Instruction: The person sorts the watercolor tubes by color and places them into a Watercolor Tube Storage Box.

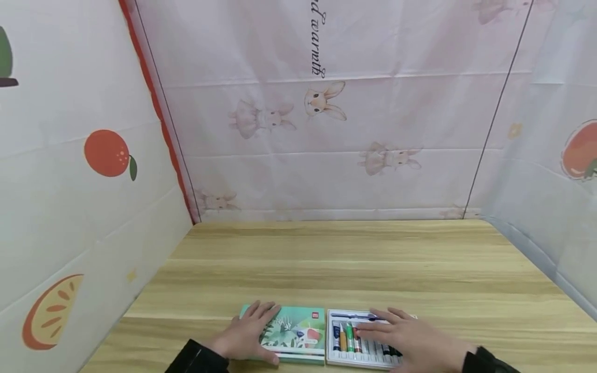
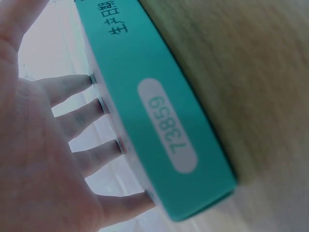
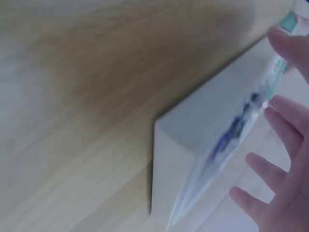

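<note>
In the head view, a green illustrated box lies flat near the table's front edge. My left hand rests on its left part with fingers spread. Up close in the left wrist view, the fingertips of the left hand touch the edge of the green box, whose side carries a number label. Right beside it sits a white tray with several paint tubes and a dark paintbrush. My right hand extends over the tray's right part, fingers outstretched, hiding some tubes.
The wood-grain table stretches back to a pink curtain printed with rabbits. White fruit-printed sheets stand along its left and right sides.
</note>
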{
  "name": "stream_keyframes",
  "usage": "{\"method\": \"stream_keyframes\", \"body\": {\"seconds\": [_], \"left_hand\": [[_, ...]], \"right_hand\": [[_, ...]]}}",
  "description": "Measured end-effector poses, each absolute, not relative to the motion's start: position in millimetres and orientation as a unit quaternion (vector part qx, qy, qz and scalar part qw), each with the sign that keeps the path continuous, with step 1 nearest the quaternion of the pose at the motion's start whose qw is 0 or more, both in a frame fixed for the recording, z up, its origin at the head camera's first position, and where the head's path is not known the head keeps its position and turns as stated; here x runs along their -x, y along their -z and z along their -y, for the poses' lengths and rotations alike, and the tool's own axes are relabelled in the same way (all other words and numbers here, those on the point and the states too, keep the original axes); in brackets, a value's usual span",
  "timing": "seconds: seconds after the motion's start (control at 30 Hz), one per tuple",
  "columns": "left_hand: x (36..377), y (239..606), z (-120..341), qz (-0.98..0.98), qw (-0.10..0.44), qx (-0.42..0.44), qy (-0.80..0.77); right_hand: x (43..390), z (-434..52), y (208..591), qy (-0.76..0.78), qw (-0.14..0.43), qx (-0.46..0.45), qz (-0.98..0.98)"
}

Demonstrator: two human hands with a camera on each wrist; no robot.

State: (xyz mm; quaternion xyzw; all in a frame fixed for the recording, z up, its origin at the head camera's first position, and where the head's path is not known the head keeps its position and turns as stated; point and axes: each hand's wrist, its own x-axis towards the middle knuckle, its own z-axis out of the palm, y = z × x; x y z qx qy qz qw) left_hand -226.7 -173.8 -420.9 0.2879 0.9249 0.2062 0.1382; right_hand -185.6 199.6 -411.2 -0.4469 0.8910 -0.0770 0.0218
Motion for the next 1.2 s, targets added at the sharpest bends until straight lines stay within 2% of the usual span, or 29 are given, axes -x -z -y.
{"method": "stream_keyframes", "body": {"seconds": [0.2,0.43,0.83,1.2], "left_hand": [[227,421,174,-0.927,0.137,-0.283,-0.204],[229,418,172,-0.929,0.139,-0.275,-0.205],[226,418,165,-0.927,0.153,-0.275,-0.202],[220,417,160,-0.935,0.140,-0.270,-0.184]], "right_hand": [[193,-194,423,0.069,0.016,0.474,-0.878],[195,-194,423,0.085,0.040,0.460,-0.883],[198,-191,431,0.044,-0.004,0.481,-0.876],[198,-192,428,0.032,0.005,0.476,-0.879]]}}
